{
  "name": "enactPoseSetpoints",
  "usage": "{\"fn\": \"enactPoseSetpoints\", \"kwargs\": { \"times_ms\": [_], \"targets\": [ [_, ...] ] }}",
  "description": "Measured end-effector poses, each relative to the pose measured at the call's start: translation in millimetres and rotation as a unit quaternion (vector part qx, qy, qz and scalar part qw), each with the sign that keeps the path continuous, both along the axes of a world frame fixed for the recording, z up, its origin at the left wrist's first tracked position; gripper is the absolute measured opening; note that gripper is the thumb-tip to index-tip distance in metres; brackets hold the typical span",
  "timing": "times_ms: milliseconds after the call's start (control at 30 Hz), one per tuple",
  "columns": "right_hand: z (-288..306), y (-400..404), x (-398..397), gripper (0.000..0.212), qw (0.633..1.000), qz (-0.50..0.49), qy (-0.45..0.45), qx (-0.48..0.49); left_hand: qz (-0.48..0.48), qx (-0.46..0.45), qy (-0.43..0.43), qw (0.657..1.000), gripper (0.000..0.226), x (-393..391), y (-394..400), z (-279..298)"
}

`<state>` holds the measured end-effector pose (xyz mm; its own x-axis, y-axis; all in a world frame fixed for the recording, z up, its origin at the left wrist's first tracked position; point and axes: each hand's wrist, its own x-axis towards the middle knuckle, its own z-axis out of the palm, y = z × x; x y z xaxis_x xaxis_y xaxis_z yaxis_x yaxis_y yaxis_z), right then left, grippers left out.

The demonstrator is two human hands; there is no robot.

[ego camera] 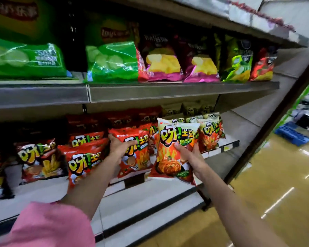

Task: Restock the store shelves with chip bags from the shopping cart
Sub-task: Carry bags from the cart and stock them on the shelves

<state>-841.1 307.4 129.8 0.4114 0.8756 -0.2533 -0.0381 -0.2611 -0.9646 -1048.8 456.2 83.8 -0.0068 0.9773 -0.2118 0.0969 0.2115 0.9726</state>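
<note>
Pink sleeve (48,227) in the near left corner leads up a bare forearm to the left hand (119,148). Its grip is wide, with flat fingers pressed on a red bag (134,154) standing on the lower shelf (150,193), probably steadying the row or pushing it aside to make room. Just to the right, the right hand (189,155) closes its grip on an orange bag (175,150), thumb across the front, holding it upright at the shelf edge beside matching bags, seemingly ready to slot in. Both bags carry large yellow Chinese lettering with an exclamation mark; the small print is unreadable. On the shelf above, further back, a green bag (112,61) shows a Lay's logo. No shopping cart is visible.
</note>
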Motion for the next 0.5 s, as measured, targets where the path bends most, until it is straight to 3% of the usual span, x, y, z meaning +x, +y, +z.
{"fn": "enactPoseSetpoints", "kwargs": {
  "times_ms": [300, 500],
  "targets": [
    [-24, 26, 17, 0.139, 0.998, 0.043, 0.032, -0.015, 0.02, -0.031, 0.105, 0.994, 0.119, 18, 1, -18],
    [-37, 37, 32, 0.107, 0.997, 0.077, 0.025, -0.004, 0.059, -0.064, 0.13, 0.988, 0.129, 16, -5, -18]
  ]
}}
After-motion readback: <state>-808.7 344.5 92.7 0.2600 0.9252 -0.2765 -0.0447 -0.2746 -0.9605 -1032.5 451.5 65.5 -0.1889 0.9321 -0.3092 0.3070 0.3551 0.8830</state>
